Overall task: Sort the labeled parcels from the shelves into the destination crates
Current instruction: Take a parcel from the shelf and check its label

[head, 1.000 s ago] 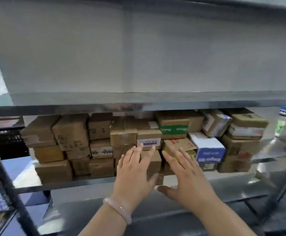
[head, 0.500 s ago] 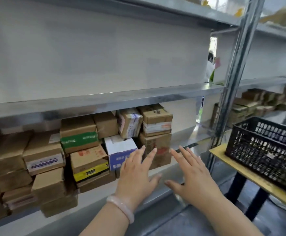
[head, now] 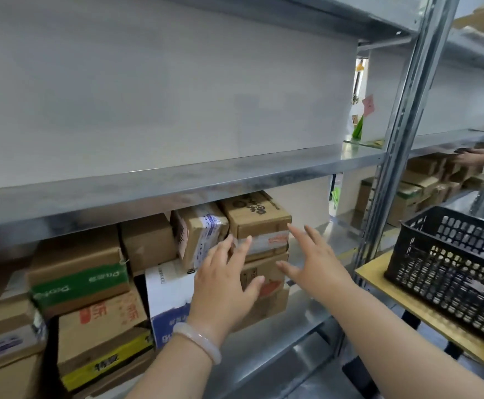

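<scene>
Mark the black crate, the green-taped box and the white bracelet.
black crate (head: 442,266), head view, its perforated near wall.
green-taped box (head: 82,283), head view, the green tape band.
white bracelet (head: 199,341), head view, the band on the left wrist.

Crate cut off at the right edge, white-and-blue box partly hidden behind the left hand, labels blurred beyond reading, leftmost boxes cropped

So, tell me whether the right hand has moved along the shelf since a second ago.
Yes. The right hand has gone rightward, from left of the blue-and-white box to the right edge of the end stack.
</scene>
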